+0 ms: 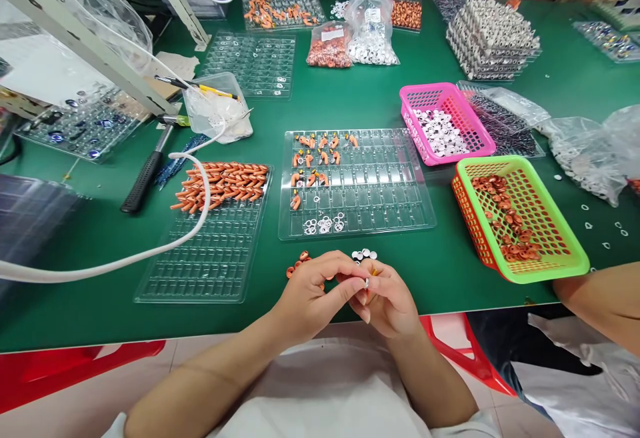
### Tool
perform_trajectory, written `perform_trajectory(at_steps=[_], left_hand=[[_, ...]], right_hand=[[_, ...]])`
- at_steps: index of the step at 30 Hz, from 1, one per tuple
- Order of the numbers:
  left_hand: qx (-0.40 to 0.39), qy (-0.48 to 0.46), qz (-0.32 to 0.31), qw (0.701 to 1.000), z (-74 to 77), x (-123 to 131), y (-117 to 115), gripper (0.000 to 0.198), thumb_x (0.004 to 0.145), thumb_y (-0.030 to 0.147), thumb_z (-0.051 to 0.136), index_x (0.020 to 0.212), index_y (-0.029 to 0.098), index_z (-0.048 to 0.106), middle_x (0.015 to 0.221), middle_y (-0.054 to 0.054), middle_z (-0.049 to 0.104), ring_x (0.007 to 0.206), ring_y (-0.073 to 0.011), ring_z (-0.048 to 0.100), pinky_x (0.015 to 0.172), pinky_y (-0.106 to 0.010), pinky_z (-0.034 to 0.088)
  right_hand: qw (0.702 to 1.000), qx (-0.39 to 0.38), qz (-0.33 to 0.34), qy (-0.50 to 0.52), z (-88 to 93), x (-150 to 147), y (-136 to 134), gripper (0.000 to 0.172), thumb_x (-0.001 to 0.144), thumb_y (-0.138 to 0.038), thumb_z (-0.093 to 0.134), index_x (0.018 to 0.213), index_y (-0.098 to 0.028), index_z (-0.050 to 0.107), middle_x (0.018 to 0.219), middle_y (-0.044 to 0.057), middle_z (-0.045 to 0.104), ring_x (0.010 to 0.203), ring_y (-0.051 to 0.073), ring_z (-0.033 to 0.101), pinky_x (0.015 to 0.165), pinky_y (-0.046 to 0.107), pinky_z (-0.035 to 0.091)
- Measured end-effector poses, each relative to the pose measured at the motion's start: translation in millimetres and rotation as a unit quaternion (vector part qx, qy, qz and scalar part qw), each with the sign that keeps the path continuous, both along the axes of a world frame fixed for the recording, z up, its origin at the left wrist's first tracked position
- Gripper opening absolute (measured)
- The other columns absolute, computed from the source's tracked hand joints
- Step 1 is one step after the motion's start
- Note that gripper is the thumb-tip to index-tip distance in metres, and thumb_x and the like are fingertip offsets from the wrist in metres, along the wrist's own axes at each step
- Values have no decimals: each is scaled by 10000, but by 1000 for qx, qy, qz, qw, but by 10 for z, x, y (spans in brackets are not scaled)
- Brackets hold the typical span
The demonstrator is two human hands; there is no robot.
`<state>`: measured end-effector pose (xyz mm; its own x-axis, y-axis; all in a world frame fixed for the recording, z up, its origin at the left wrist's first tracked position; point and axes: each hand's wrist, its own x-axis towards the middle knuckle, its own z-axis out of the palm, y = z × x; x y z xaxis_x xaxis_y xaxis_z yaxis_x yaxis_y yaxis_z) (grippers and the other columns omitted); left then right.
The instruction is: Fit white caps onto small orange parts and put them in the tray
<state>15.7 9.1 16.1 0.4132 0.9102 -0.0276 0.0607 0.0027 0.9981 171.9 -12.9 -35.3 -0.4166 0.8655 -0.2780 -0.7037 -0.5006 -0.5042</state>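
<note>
Presently: left hand (311, 299) and right hand (394, 299) closed on one small part (367, 284)

Fingers of both hands meet at the near edge of the green surface (345, 108), pinching the small part between them. It shows pale at the pinch, with orange and yellow beside it; its full shape is hidden.

Just beyond the left fingers lie loose orange rings (291, 271), partly covered by that hand. White discs (365, 255) lie just beyond the right fingers.

Farther ahead of the fingers is a clear compartment tray (395, 188). Orange curved pieces (296, 202) occupy its far-left compartments; white rings (325, 225) lie in its nearest row.

Left of the fingers, a second tray (200, 261) bears stacked orange rods (220, 185) at its far end. Right of the fingers, a green basket (553, 274) contains orange-brown pieces (523, 248); a pink basket (410, 121) beyond it contains white pieces (440, 133).
</note>
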Motion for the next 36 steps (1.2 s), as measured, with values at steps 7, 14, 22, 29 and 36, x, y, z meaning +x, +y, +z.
perform_trajectory(at_steps=[7,14,22,29,36], left_hand=[[-101,-72,3,992,4,33,-30,147,913,237,617,916,139,726,835,-45,631,623,-132,686,625,-273,601],[-135,-119,11,984,-17,50,-38,151,906,253,633,899,136,729,832,-33,611,594,-138,691,601,-298,615],[-151,-136,8,979,26,33,-36,136,896,233,654,907,126,739,829,-30,610,610,-140,700,621,-305,617],[-171,-149,18,974,-7,36,-36,143,872,261,686,883,127,735,828,-30,619,611,-147,694,613,-319,621],[-171,-157,26,972,-23,40,-48,122,879,227,675,858,128,743,814,-30,619,624,-140,685,605,-298,618]], right_hand=[[999,20,-21,-34,-1,-1,11,243,771,-321,771,701,-147,616,551,-19,606,404,84,540,384,182,467],[998,22,-26,-49,0,-6,1,266,760,-341,786,690,-153,610,540,-21,601,404,87,528,379,190,472],[998,28,-30,-49,-5,-6,2,232,769,-316,780,714,-149,628,551,-18,617,402,89,538,378,193,482],[997,30,-28,-70,1,2,10,246,756,-333,791,722,-154,626,534,-23,606,405,92,531,374,193,482],[997,35,-23,-68,-10,3,-1,240,762,-330,787,723,-155,627,548,-16,615,425,94,543,377,184,480]])
